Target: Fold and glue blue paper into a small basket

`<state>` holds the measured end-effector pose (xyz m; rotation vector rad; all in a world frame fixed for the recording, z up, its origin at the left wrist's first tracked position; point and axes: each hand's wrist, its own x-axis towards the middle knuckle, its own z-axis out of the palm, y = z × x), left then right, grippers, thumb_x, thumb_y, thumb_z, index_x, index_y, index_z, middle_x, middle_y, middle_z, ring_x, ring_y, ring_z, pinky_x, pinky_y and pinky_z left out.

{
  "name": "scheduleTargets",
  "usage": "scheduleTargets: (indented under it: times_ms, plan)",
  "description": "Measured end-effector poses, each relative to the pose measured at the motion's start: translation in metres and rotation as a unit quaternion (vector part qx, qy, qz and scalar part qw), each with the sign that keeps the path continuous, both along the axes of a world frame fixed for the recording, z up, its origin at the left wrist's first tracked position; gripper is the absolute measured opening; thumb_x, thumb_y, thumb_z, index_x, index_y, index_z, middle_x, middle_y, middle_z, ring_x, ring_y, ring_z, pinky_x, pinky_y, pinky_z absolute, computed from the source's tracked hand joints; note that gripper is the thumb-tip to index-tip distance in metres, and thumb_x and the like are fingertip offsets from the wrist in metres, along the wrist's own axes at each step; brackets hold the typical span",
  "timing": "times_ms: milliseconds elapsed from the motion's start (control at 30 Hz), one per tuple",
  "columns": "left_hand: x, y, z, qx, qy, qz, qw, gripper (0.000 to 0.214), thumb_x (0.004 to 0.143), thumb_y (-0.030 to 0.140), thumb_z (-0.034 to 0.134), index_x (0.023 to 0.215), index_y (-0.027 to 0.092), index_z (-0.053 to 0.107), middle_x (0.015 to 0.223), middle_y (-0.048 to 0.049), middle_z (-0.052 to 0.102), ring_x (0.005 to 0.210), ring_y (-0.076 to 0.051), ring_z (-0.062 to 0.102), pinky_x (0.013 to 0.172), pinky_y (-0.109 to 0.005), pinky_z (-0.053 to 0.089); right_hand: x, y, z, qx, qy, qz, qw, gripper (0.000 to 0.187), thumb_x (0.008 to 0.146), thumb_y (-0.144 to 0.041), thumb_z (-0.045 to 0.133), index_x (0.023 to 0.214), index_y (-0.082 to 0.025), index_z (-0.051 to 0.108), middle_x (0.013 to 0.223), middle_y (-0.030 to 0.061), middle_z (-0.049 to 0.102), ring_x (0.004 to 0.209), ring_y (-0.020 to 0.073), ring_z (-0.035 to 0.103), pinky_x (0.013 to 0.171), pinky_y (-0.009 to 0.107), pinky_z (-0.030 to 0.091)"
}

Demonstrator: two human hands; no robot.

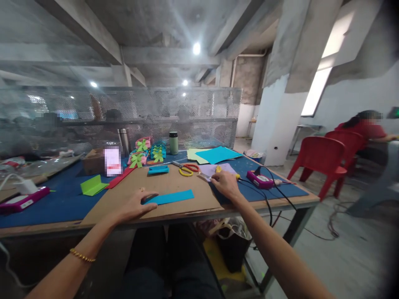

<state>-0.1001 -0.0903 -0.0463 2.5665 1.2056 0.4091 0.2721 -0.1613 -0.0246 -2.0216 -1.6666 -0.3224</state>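
My left hand (135, 206) is at the near edge of the table, thumb and forefinger curved around the left end of a blue paper strip (174, 197). The strip lies flat on a brown cardboard sheet (190, 212). Farther right, my right hand (227, 183) closes over a yellow tool (218, 169); its kind is mostly hidden by the fingers. A lilac sheet (230, 168) lies beneath that hand. Just beyond are scissors (186, 170) with yellow and red handles. A folded blue paper piece (158, 170) rests at the cardboard's far side.
Several ribbon-like paper pieces (158, 153) stand at the back beside a green bottle (173, 143). Blue sheets (219, 154) lie at the back right. A purple power strip (259, 180) with black cords is on the right. Folded green paper (93, 185) and a phone (112, 161) are left.
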Motion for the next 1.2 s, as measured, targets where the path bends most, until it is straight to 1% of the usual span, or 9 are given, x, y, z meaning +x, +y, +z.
scheduleTargets:
  times_ms: [67,167,400,500,700,767,867,1067,1200]
  plan:
    - [0.001,-0.001,-0.001,0.008,-0.004,0.008,1.000,0.058,0.086,0.060,0.052,0.134,0.029,0.062,0.110,-0.0092,0.065,0.104,-0.031,0.060,0.089,-0.039,0.047,-0.007,0.004,0.001,-0.007,-0.026,-0.017,0.999,0.025,0.088,-0.029,0.058,0.094,-0.018,0.080,0.101,0.0151,0.073,0.101,0.0283,0.061,0.082,0.037,0.036]
    - [0.002,-0.004,-0.002,0.011,-0.008,0.023,1.000,0.058,0.087,0.060,0.051,0.134,0.029,0.063,0.110,-0.0101,0.065,0.104,-0.032,0.061,0.090,-0.040,0.047,-0.013,0.014,0.007,-0.017,-0.055,-0.022,0.998,0.026,0.090,-0.031,0.056,0.094,-0.020,0.079,0.102,0.0141,0.072,0.103,0.0278,0.058,0.084,0.037,0.034]
    - [0.000,0.002,-0.015,0.026,-0.028,0.026,0.999,0.060,0.087,0.063,0.050,0.136,0.030,0.061,0.130,-0.0125,0.060,0.136,-0.037,0.044,0.108,-0.047,0.039,-0.032,0.061,0.027,-0.015,-0.082,-0.039,0.996,0.032,0.094,-0.034,0.049,0.100,-0.021,0.078,0.107,0.0136,0.071,0.103,0.0260,0.058,0.082,0.035,0.033]
    - [-0.002,0.004,-0.019,0.034,-0.029,0.025,0.999,0.059,0.088,0.064,0.049,0.136,0.031,0.061,0.130,-0.0129,0.060,0.136,-0.037,0.044,0.108,-0.048,0.038,-0.041,0.063,0.021,-0.028,-0.082,-0.046,0.995,0.033,0.093,-0.034,0.049,0.093,-0.018,0.078,0.100,0.0142,0.072,0.095,0.0249,0.061,0.079,0.035,0.034]
    - [-0.001,0.004,-0.020,0.059,-0.033,0.022,0.997,0.057,0.088,0.062,0.049,0.134,0.031,0.063,0.121,-0.0119,0.061,0.119,-0.034,0.057,0.099,-0.045,0.045,-0.038,0.024,0.000,-0.031,-0.109,-0.064,0.991,0.033,0.092,-0.032,0.049,0.096,-0.014,0.076,0.105,0.0178,0.070,0.102,0.0289,0.059,0.090,0.041,0.032]
    - [-0.001,0.005,-0.022,0.062,-0.033,0.027,0.997,0.055,0.088,0.061,0.050,0.132,0.032,0.064,0.120,-0.0115,0.061,0.117,-0.034,0.058,0.098,-0.044,0.045,-0.034,0.019,-0.003,-0.044,-0.114,-0.066,0.990,0.031,0.092,-0.029,0.049,0.096,-0.013,0.076,0.105,0.0186,0.070,0.100,0.0292,0.060,0.091,0.042,0.032]
    - [-0.002,0.006,-0.023,0.058,-0.034,0.029,0.997,0.054,0.088,0.061,0.051,0.132,0.032,0.064,0.120,-0.0113,0.061,0.112,-0.032,0.060,0.097,-0.042,0.045,-0.032,0.032,-0.004,-0.066,-0.114,-0.059,0.989,0.030,0.091,-0.025,0.049,0.096,-0.012,0.075,0.105,0.0193,0.071,0.100,0.0291,0.061,0.092,0.041,0.032]
    - [-0.002,0.007,-0.024,0.067,-0.046,0.026,0.996,0.054,0.087,0.062,0.052,0.130,0.032,0.066,0.108,-0.0088,0.060,0.103,-0.028,0.061,0.092,-0.038,0.047,-0.039,0.077,0.000,-0.101,-0.097,-0.040,0.989,0.026,0.089,-0.021,0.052,0.097,-0.015,0.075,0.096,0.0155,0.074,0.094,0.0266,0.064,0.084,0.037,0.035]
    - [-0.001,0.005,-0.022,0.071,-0.059,0.018,0.996,0.052,0.086,0.061,0.054,0.127,0.032,0.067,0.103,-0.0073,0.059,0.098,-0.025,0.060,0.089,-0.036,0.047,-0.039,0.085,0.000,-0.091,-0.096,-0.043,0.990,0.027,0.090,-0.024,0.051,0.094,-0.015,0.076,0.098,0.0163,0.072,0.096,0.0276,0.062,0.082,0.037,0.035]
